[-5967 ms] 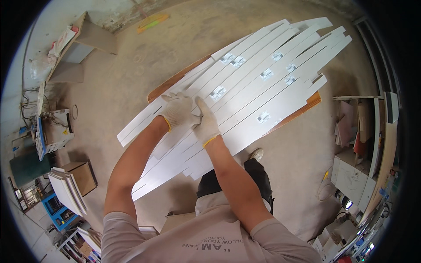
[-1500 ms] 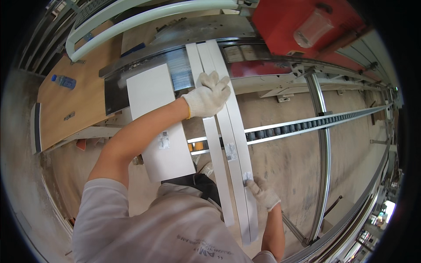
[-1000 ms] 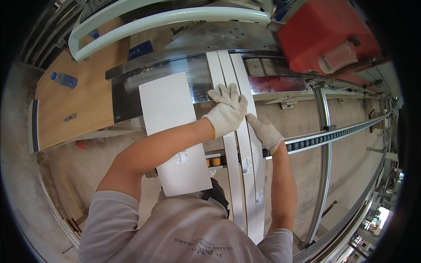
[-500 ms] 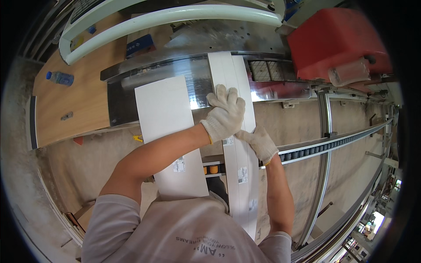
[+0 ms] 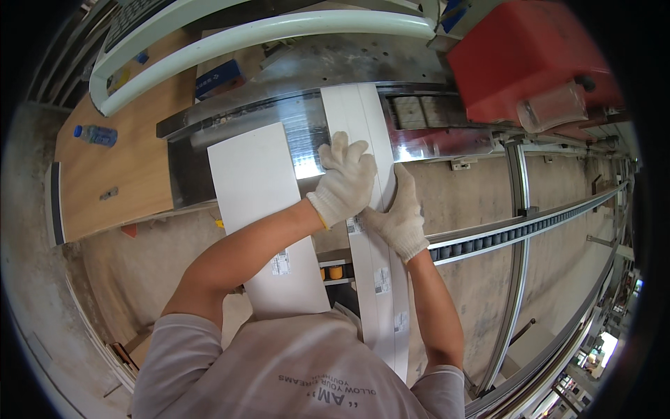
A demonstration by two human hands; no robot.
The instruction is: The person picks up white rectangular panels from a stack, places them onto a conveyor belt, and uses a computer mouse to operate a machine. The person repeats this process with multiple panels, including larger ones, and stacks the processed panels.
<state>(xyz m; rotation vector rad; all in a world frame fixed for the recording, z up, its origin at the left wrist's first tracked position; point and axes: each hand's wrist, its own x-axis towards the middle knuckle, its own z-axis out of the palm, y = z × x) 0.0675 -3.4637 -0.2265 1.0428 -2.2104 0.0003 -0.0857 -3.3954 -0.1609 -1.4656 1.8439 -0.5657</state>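
Several long white panels (image 5: 361, 122) lie side by side lengthwise, from the metal machine bed back past my body, with small printed labels on them. My left hand (image 5: 347, 174), in a pale knit glove, lies on top of these panels with its fingers spread. At their right edge is my gloved right hand (image 5: 399, 213), its thumb across the top and its fingers stretched forward along the side. Its thumb sits close to the left hand's heel. A separate, wider white panel (image 5: 255, 167) lies to the left under my left forearm, touching neither hand.
A shiny metal machine bed (image 5: 303, 126) supports the panels' far ends, with a pale curved rail (image 5: 265, 28) beyond. At the right are a red machine housing (image 5: 530, 59) and a roller track (image 5: 488, 244). A bottle (image 5: 96, 135) stands on the wooden table (image 5: 139, 167).
The far ends of the panels, stepped before, now look level. My right hand has shifted forward along the edge, its fingers now straighter. My left hand stays spread on top.
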